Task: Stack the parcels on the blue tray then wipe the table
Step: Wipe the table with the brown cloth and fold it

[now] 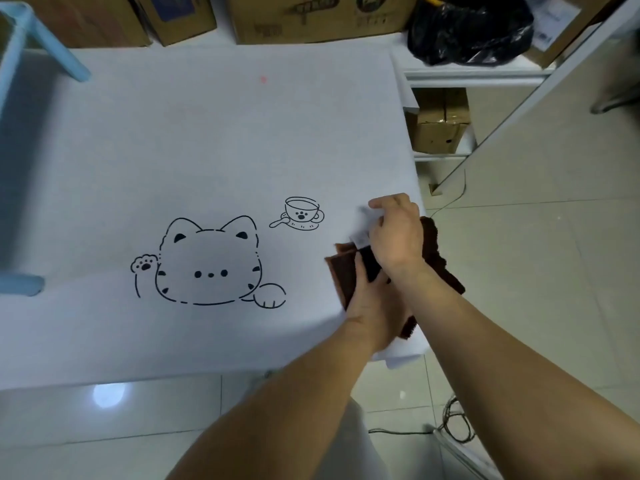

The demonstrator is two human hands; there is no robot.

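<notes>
A brown cloth [346, 275] lies at the right edge of the table [207, 150], which has a pale cover printed with a cat and a cup. My left hand [372, 306] holds the cloth's near left part, fingers curled round its edge. My right hand [394, 233] grips the cloth's far part and pinches its white tag [360, 237]. Part of the cloth hangs over the table's right edge [446, 268]. No parcels and no blue tray are in view.
A light blue stool frame [41, 46] stands at the table's left. Cardboard boxes [311, 19] line the back. A black plastic bag [471, 29] sits on a white shelf at the right, with a box [438, 123] beneath. Cables [453, 420] lie on the tiled floor.
</notes>
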